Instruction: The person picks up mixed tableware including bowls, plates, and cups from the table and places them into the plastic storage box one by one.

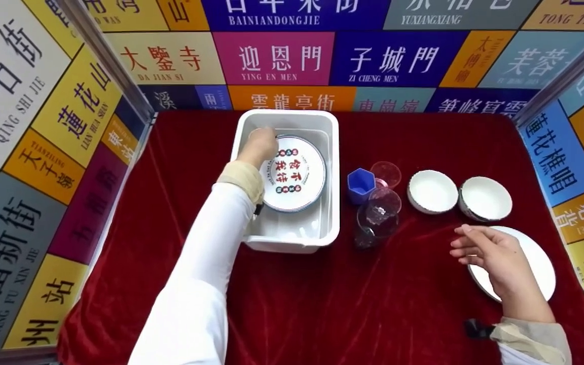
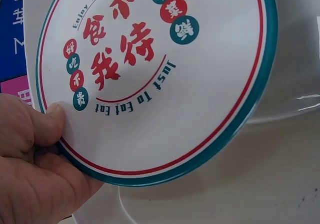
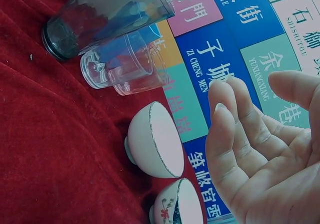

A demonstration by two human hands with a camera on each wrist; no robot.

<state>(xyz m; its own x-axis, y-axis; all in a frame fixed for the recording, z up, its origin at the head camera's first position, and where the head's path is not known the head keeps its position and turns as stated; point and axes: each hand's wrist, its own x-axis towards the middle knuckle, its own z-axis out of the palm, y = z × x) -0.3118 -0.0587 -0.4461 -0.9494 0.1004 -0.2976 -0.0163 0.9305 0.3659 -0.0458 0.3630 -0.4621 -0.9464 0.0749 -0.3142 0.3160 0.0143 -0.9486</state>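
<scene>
My left hand (image 1: 261, 146) pinches the edge of a white plate (image 1: 299, 175), thumb on its upper face. Red characters and a teal-and-red rim mark this plate (image 2: 200, 119) in the left wrist view. It is inside a white plastic basin (image 1: 335, 182), tilted above the basin floor. My right hand (image 1: 500, 258) hovers over or beside a plain white plate (image 1: 538, 261) at the right, holding nothing. Its fingers (image 3: 225, 134) are loosely bent, with the thumb apart, in the right wrist view.
Right of the basin stand a blue hexagonal cup (image 1: 361, 185), a pinkish clear cup (image 1: 388, 171) and a tall dark see-through cup (image 1: 377, 218). Two white bowls, one left (image 1: 432, 191) and one right (image 1: 486, 198), sit further right. Printed panels (image 1: 277, 58) border the red cloth (image 1: 353, 304).
</scene>
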